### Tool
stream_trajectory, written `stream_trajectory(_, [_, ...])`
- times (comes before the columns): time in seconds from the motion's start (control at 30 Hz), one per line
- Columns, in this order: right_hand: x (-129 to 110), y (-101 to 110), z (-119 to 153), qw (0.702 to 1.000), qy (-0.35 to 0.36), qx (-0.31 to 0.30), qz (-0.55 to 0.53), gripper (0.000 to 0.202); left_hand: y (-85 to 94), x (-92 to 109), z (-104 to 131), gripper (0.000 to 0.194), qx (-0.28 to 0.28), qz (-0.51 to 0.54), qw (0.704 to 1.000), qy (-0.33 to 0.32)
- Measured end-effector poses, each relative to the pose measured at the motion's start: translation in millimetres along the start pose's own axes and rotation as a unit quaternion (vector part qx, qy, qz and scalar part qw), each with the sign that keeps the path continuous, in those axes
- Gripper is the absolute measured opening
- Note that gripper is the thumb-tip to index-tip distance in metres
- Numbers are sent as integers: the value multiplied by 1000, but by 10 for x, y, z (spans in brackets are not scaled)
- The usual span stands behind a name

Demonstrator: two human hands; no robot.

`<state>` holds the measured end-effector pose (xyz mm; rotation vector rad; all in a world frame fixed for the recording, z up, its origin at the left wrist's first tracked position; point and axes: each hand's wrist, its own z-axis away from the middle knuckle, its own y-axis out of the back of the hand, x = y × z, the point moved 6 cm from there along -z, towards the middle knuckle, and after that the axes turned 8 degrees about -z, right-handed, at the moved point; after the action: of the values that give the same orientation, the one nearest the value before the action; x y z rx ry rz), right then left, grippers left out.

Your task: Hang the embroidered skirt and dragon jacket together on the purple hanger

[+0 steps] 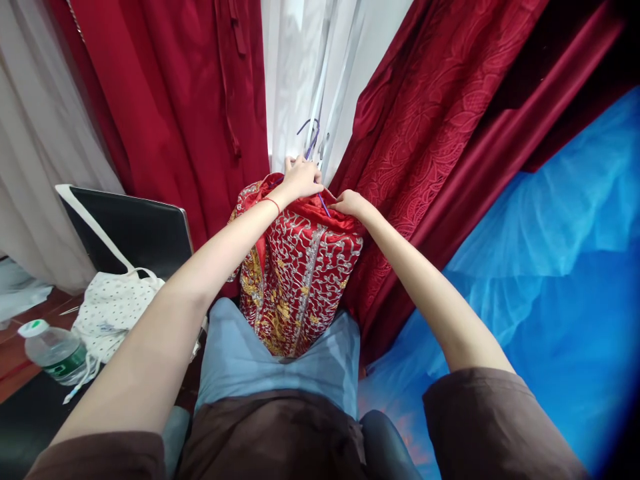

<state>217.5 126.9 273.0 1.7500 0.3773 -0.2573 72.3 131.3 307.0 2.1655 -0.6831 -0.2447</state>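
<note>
A red garment [300, 287] with silver and gold embroidery hangs upright between my knees. Above its neckline rises the hook of a purple hanger [313, 137], and part of the hanger shows between my hands. My left hand [302, 177] is closed round the hanger just below the hook, at the top of the garment. At the garment's right shoulder, my right hand [350, 203] has its fingers closed on the red fabric edge.
Dark red dresses [185, 100] hang ahead on both sides of a white one. Blue tulle [565, 300] spreads at the right. On the left are a black panel [130, 230], a dotted white bag [117, 307] and a plastic bottle [55, 353].
</note>
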Motion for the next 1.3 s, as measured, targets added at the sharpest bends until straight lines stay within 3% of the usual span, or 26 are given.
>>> stream_trajectory(0.13, [76, 222, 125, 994, -7, 110, 26, 24, 4, 20, 4, 17, -10, 0, 1000, -5])
stream_trajectory(0.27, [216, 301, 214, 979, 17, 197, -44, 30, 7, 59, 103, 27, -3, -28, 999, -21])
stream_trajectory(0.4, [198, 202, 392, 967, 65, 235, -78, 36, 40, 40, 237, 38, 26, -48, 995, -87])
stream_trajectory(0.63, [-108, 84, 805, 950, 116, 271, -100, 39, 79, -63, 263, 41, 28, -82, 984, -157])
stream_trajectory(0.77, [-67, 110, 802, 958, 122, 247, -84, 42, 104, -59, 255, 45, 27, -81, 984, -155])
stream_trajectory(0.97, [234, 329, 621, 978, 139, 153, -13, 41, 87, -38, 243, 48, 19, -86, 986, -141])
stream_trajectory(1.13, [482, 421, 637, 996, 31, 48, 72, 31, -12, 33, 220, 52, 27, -63, 992, -108])
stream_trajectory(1.2, [463, 397, 784, 995, 24, 52, 84, 23, -50, 60, 193, 54, 27, -44, 995, -89])
stream_trajectory(1.3, [321, 420, 1046, 986, 56, 133, 87, 16, -97, 81, 136, 55, 26, -22, 997, -68])
